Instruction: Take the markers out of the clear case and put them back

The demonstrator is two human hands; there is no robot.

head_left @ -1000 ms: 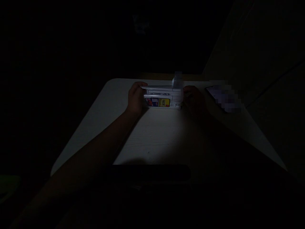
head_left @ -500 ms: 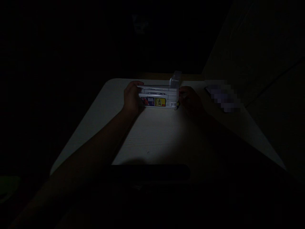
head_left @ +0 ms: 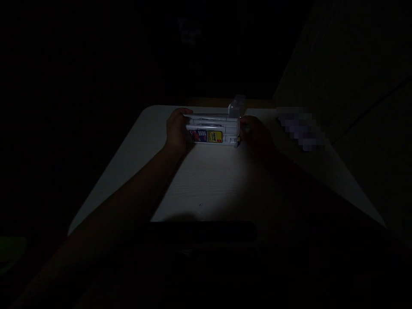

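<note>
- The clear plastic case (head_left: 213, 131) sits a little further left and a touch further from the camera than it did a second ago. Both hands have travelled with it, so the grip looks unchanged.
- The left hand (head_left: 176, 128) is curled round the case's left end, fingers wrapped over the top edge. It has a firm hold.
- The right hand (head_left: 257, 134) is at the case's right end and touches it. It lies in deep shadow, so how far its fingers are closed I cannot tell.
- The case lies lengthwise between the two hands, low over the far middle of the table or resting on it. Pale sticks show through its wall, and a red, blue and yellow label (head_left: 206, 136) faces the camera.
- The hinged end flap (head_left: 236, 107) at the right end stands up, as it did before; the case therefore seems to be open at that end.
- The white table (head_left: 206, 184) is lit only in a patch near the case.
- A blurred-out object (head_left: 301, 128) lies on the table to the right of the right hand.
- The room around is almost black, with a dim wall at the right.
</note>
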